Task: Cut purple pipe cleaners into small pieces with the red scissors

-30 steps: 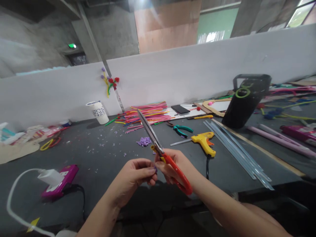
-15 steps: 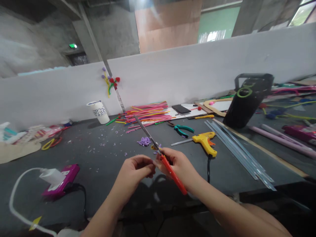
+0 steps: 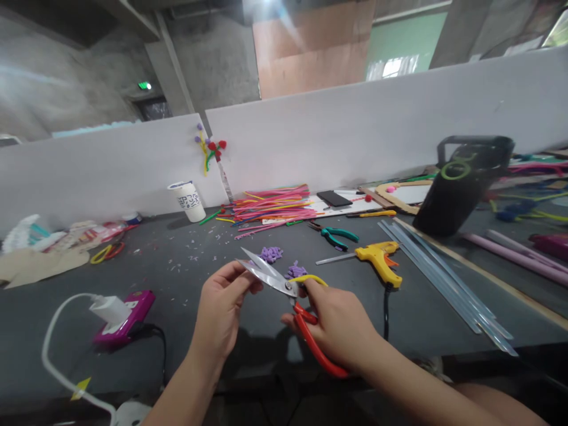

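My right hand [image 3: 339, 324] grips red-and-yellow-handled scissors [image 3: 288, 296], with the blades open and pointing left toward my left hand. My left hand [image 3: 222, 310] is closed in a pinch at the blade tips, on something too small to make out. Just beyond the scissors lie two small heaps of purple cuttings [image 3: 284, 263] on the dark table [image 3: 177, 296]. Both hands hover above the table's near edge.
A yellow glue gun [image 3: 379, 260], green pliers [image 3: 337, 235], clear glue sticks [image 3: 444, 278], a heap of coloured pipe cleaners [image 3: 270, 207] and a black container [image 3: 461, 186] lie beyond. A paper cup [image 3: 189, 201], a magenta device with white charger [image 3: 122, 313] sit left. A white partition [image 3: 355, 130] backs the table.
The scissors swung from pointing away to pointing left, and their blades opened. My left hand rose to the blade tips. A second purple heap shows near the first.
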`<state>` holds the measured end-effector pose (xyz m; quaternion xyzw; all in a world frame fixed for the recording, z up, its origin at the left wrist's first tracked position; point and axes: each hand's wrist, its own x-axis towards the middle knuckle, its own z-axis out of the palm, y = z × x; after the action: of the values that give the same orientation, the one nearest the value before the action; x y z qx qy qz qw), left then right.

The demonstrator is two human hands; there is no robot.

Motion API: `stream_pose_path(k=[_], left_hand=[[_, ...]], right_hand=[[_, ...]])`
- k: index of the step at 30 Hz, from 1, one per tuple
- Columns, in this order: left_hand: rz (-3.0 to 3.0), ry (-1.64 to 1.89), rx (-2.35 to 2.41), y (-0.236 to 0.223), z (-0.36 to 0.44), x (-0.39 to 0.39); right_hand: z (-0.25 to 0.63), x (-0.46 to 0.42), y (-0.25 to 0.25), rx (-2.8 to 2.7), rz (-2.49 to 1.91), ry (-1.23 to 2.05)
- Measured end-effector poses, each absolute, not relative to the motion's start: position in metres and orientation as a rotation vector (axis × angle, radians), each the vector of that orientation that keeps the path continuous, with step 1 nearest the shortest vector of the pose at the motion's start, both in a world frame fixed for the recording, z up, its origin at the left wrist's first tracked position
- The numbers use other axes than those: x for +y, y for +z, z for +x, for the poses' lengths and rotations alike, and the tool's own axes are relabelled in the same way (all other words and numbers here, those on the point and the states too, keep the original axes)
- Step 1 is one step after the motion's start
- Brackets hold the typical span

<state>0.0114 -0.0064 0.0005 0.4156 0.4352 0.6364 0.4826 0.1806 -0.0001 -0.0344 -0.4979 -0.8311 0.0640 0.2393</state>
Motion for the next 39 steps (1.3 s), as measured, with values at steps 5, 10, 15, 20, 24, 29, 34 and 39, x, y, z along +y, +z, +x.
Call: stream_pose_path(k=[5, 10, 15, 20, 24, 29, 34, 39], left_hand=[[1.063, 1.551, 1.043, 0.0018, 0.0117, -0.0066], [1.068, 1.54, 1.044, 0.0018, 0.0104, -0.006], [1.053, 1.519, 0.999, 0.0004, 0.0079, -0.0051], [1.042, 1.501, 0.971, -0.0016, 0.0066, -0.0052], [1.023, 1.497, 0.958, -0.0005, 0.0073, -0.0059], [1.011, 1.506, 0.955, 0.0002, 0.0083, -0.0052], [1.011, 1.509, 0.961, -0.0011, 0.0069, -0.0047], [1.04, 1.496, 0.998, -0.0003, 0.0038, -0.0051]], right_hand=[[0.1835, 0.0003, -0.0345, -2.303, -1.348, 0.108], [0.1856, 0.0002, -0.0368, -2.314, -1.313, 0.025], [0.1865, 0.0012, -0.038, -2.312, -1.287, -0.031], [0.1864, 0.0024, -0.0396, -2.318, -1.274, -0.076], [0.1861, 0.002, -0.0396, -2.331, -1.282, -0.095], [0.1859, 0.0021, -0.0394, -2.335, -1.288, -0.105], [0.1861, 0.0024, -0.0398, -2.334, -1.292, -0.068], [0.1866, 0.0025, -0.0388, -2.32, -1.297, -0.085]])
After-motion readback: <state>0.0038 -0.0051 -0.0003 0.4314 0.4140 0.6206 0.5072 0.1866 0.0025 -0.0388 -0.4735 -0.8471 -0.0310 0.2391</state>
